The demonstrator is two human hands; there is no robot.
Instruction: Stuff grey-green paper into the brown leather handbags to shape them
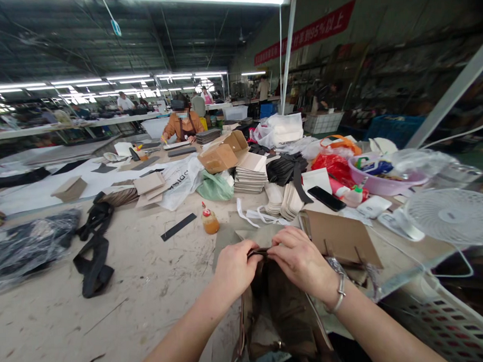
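Observation:
A dark brown bag (291, 311) stands upright with its mouth towards me at the table's near edge. My left hand (238, 263) pinches the far rim of the bag between thumb and fingers. Close beside it, my right hand (302, 258) is closed on the same rim, its fingers pressed along the edge. The inside of the bag shows below my wrists, with a small metal piece near its front. Just beyond my hands stands a glue bottle (210, 220) with a red cap and amber liquid. A black strip (178, 227) lies left of the bottle.
Stacked beige panels (251, 174), a cardboard box (220, 152) and a phone (326, 198) lie farther back. A white fan (451, 216) and a plastic basket (448, 316) are at right. Black straps (94, 265) lie left. A co-worker (182, 125) sits across the table.

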